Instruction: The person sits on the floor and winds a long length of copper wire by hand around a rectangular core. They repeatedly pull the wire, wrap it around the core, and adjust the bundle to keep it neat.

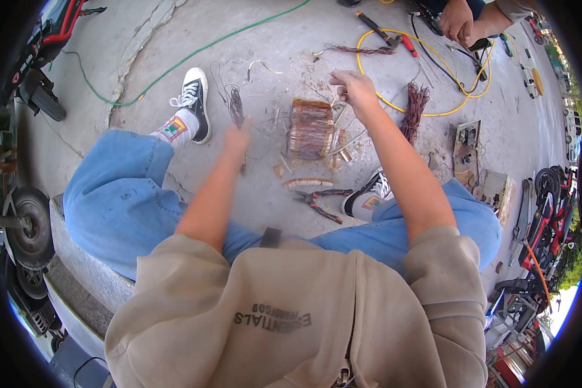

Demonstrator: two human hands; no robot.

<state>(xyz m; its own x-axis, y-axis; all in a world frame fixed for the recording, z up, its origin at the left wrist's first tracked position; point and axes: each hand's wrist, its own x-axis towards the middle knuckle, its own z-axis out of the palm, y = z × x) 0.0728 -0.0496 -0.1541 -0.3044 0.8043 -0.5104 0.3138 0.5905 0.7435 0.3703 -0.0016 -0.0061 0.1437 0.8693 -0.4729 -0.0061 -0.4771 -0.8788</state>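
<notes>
My left hand (238,134) is closed round the lower end of a loose bundle of thin dark wire (236,107), whose loops stick up past the fingers. To its right, a block wound with reddish-brown copper wire (312,132) rests on the concrete. My right hand (354,89) hovers past that winding's upper right corner, fingers apart, and I see nothing in it. Just below the winding lies a pale curved strip (309,183). Red-and-black pliers (322,199) lie spread near my right shoe (368,194).
Another bundle of reddish wire (415,110) lies to the right, near a metal box (465,149). Beyond are a yellow hose (388,105), a red-handled screwdriver (409,46) and a hammer (376,29). Another person's hands (462,24) show at the top right. A green hose (194,53) crosses the floor.
</notes>
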